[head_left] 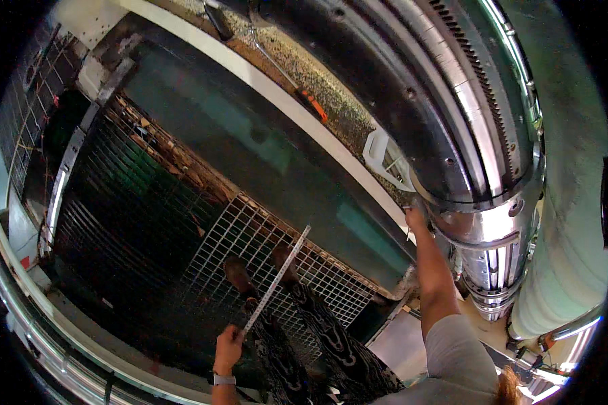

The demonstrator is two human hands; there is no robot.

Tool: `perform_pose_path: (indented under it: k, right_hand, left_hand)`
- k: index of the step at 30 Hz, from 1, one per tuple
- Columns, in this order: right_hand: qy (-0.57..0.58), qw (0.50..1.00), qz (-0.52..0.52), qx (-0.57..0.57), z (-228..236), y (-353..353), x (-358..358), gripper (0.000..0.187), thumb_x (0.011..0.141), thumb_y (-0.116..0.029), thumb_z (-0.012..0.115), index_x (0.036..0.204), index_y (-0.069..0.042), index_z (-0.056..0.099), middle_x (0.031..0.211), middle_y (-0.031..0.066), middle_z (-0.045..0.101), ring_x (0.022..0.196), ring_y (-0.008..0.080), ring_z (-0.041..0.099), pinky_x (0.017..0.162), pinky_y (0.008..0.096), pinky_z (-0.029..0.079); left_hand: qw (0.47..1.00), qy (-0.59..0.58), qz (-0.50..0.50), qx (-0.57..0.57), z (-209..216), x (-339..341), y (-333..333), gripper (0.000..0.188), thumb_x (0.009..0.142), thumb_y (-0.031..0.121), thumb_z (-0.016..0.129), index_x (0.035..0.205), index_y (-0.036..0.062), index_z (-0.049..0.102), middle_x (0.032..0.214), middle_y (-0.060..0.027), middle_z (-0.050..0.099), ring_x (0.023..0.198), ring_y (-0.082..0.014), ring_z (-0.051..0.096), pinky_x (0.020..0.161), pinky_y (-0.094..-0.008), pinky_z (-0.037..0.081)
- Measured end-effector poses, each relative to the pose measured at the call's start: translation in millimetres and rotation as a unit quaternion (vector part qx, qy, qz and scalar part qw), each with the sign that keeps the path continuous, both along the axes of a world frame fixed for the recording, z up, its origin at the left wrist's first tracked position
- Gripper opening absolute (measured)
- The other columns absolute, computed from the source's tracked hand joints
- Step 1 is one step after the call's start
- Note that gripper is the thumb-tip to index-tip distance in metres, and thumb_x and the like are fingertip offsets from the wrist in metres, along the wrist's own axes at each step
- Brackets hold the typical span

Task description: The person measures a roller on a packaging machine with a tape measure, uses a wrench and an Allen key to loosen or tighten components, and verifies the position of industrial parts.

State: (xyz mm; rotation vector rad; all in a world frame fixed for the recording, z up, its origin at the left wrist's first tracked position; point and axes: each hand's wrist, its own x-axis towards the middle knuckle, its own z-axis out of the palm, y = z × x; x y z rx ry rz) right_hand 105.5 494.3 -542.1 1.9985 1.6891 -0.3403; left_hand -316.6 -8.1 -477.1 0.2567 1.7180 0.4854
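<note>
My left hand (229, 345), low in the view with a pale band on its wrist, is closed round the lower end of a long, pale ruler (277, 279). The ruler's strip slants up and right over the metal grating, in front of my legs. My right hand (415, 219) reaches out to the edge of the machine's pale ledge (358, 165), beside the big dark cylinder (412, 88). Its fingers look closed, and something small and thin shows at them, too small to name. Just beyond that hand lies a white plastic frame or handle (377, 150).
A tool with an orange and black handle (312, 104) and a long metal shaft lies on the gritty ledge. I stand on a metal grating (331, 287); a dark slatted area (121, 196) lies to its left. A large pale green roll (561, 182) stands at right, metal rails (54, 364) at lower left.
</note>
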Motion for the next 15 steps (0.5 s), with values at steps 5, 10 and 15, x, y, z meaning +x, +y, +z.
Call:
perform_pose_path:
  k: [5,10,15]
  right_hand:
    - [0.141,0.94,-0.305,-0.05,25.0,-0.5,-28.1,0.045,0.087,-0.036,0.042,0.12,-0.005,0.039,0.094,0.0225,0.054,0.068,0.0377,0.058,0.053,0.0504,0.051]
    - [0.307,0.739,-0.596,0.057,15.4,-6.4,-44.7,0.038,0.087,-0.028,0.041,0.112,0.0,0.038,0.074,0.0189,0.051,0.066,0.0355,0.058,0.054,0.0503,0.051]
    - [0.343,0.673,-0.615,0.227,-30.0,-48.3,44.6,0.031,0.086,-0.029,0.04,0.103,-0.004,0.043,0.078,0.0137,0.05,0.06,0.0287,0.051,0.049,0.0437,0.042]
  left_hand:
    - [0.999,0.023,-0.037,0.013,11.6,-23.7,6.5,0.017,0.081,0.014,0.058,0.084,-0.0022,0.053,0.07,-0.0171,0.057,0.063,-0.0269,0.056,0.056,-0.0332,0.042]
    - [0.995,0.07,-0.077,-0.005,23.5,-41.7,8.0,0.018,0.081,0.015,0.06,0.082,-0.0015,0.053,0.066,-0.0166,0.055,0.058,-0.0268,0.053,0.053,-0.0343,0.041]
    - [0.99,0.089,-0.075,0.083,57.7,-59.4,16.5,0.02,0.082,0.017,0.059,0.078,-0.001,0.051,0.064,-0.0182,0.053,0.057,-0.03,0.053,0.051,-0.0365,0.04]
